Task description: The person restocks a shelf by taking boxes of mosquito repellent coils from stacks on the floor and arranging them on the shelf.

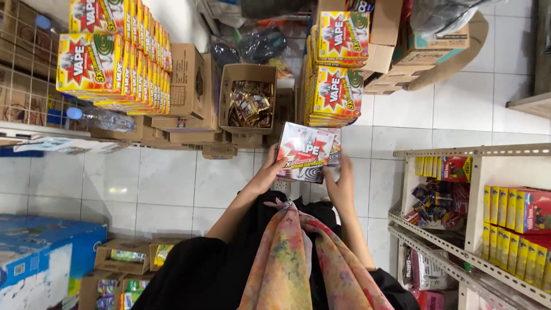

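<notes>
Clasping a flat red and white box (307, 151) by its two side edges, the left hand (268, 172) and right hand (340, 182) each keep a closed grip on it above the white tiled floor (166, 178). Just beyond its far edge stand stacked yellow boxes (336, 92) and an open carton of sachets (248, 103). A metal shelf (453, 152) bounds the right side, leaving open floor to the left.

I see a white tiled floor (166, 183) with pale glare at left of the frame. A metal shelf rack (476, 152) stands at the right edge. Brown cardboard cartons (189, 86) crowd the top, a wire grid rack (23, 63) fills the upper left, and a blue carton (40, 252) sits lower left.
</notes>
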